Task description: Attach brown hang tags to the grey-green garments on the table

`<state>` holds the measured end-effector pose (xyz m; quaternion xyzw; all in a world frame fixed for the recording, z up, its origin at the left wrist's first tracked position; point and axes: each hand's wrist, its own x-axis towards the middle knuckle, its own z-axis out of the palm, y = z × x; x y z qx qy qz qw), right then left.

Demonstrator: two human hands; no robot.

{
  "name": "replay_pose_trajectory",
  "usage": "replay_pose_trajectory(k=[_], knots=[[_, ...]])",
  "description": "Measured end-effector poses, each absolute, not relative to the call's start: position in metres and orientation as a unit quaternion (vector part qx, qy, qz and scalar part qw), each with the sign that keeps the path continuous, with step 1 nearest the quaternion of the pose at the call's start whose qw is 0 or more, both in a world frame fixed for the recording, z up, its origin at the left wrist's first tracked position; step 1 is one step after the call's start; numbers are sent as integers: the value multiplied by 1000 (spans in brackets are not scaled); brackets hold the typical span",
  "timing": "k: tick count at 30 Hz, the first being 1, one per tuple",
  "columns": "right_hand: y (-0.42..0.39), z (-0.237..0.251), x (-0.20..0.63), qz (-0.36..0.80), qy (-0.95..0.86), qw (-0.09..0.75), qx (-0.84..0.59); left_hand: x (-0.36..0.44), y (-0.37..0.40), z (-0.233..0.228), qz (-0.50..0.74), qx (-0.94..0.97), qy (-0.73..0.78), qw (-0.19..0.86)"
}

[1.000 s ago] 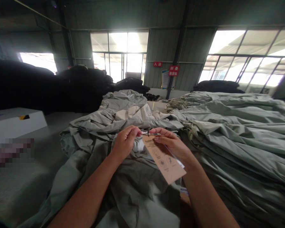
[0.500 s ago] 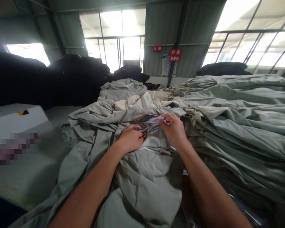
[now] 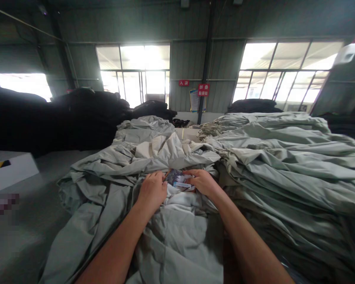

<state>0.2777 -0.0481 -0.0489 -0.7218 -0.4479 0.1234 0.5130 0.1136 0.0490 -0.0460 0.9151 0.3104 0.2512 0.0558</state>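
Note:
A small printed card [image 3: 177,179], with a dark picture and a pale blue and white strip, lies between my hands over grey-green fabric [image 3: 177,232]. My right hand [image 3: 204,183] pinches the card's right edge between thumb and fingers. At its left edge, my left hand [image 3: 153,191] is closed with bent fingers, the thumb against the card; its fingertips are partly hidden. The fabric is bunched and creased under both wrists and hangs towards me.
A large heap of the same fabric [image 3: 284,157] rises on the right. Dark piles [image 3: 85,118] stand at the back left. A white box [image 3: 13,169] sits on the grey surface at left. Red signs [image 3: 203,90] hang on a post between windows.
The view has tilted up and shifted right. The card, raised and blurred before, now shows its printed face between both hands. My left hand has drawn in at its left edge.

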Motion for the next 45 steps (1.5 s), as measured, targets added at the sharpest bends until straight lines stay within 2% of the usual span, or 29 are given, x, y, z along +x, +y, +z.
replay_pose_trajectory(k=[5, 10, 15, 20, 24, 27, 29, 31, 34, 36, 38, 40, 43, 45], knots=[[-50, -39, 270, 305, -338, 620, -638, 115, 52, -53, 226, 899, 371, 48], [-56, -30, 264, 329, -294, 704, -556, 113, 57, -55, 292, 893, 338, 62], [-62, -28, 264, 372, -365, 662, -538, 115, 73, -58, 372, 879, 282, 96], [-58, -34, 265, 386, -364, 637, -559, 115, 96, -54, 417, 838, 298, 187], [-52, -37, 271, 342, -303, 721, -521, 105, 97, -44, 497, 779, 311, 221], [-47, -42, 274, 252, -298, 758, -522, 99, 91, -38, 588, 718, 280, 246], [-45, -46, 274, 182, -358, 714, -574, 98, 87, -36, 588, 718, 278, 246], [-44, -48, 269, 82, -429, 606, -665, 97, 83, -32, 540, 757, 287, 231], [-51, -41, 260, -81, -461, 411, -782, 88, 72, -21, 401, 848, 264, 224], [-63, -29, 253, -120, -449, 323, -824, 76, 61, -11, 271, 900, 219, 264], [-80, -14, 249, -112, -456, 265, -842, 60, 49, -2, 125, 924, 181, 313], [-98, -2, 246, -58, -485, 212, -847, 47, 38, 2, 14, 934, 170, 314], [-116, 7, 242, 63, -544, 140, -825, 40, 26, -1, -31, 951, 161, 263], [-116, 7, 241, 110, -583, 126, -795, 42, 23, -3, -26, 960, 159, 227]])
